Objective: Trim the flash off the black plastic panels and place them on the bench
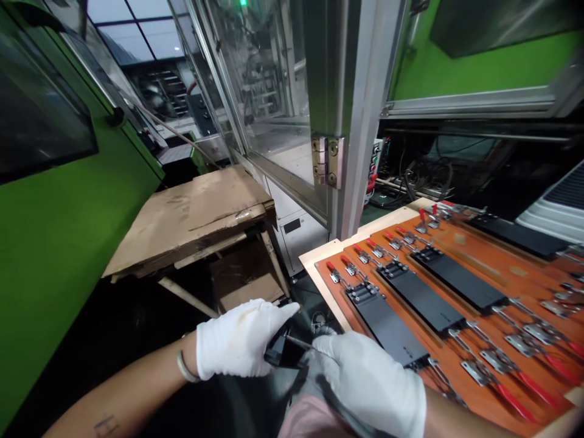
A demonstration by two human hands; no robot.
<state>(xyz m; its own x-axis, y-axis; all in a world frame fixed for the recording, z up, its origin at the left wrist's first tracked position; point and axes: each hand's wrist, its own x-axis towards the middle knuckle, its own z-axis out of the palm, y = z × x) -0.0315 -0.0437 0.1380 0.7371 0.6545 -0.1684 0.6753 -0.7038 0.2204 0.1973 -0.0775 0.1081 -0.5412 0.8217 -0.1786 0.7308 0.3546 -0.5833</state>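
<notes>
My left hand (241, 337), in a white glove, is closed round a black part (285, 351) at the bottom centre of the head view. My right hand (369, 377), also gloved, pinches a thin metal tool (298, 342) whose tip touches or lies over the black part. Much of the part is hidden by the left fingers. To the right, an orange fixture board (335, 292) bears several dark flat panels (387, 325), held at their ends by toggle clamps (486, 365) with red handles.
A cardboard-covered table (191, 213) stands at the left, beside a green machine (55, 255). A metal-framed glass door (274, 121) with a hinge hangs over the centre. Another green machine (493, 67) is at the upper right. A shoe (319, 319) shows below my hands.
</notes>
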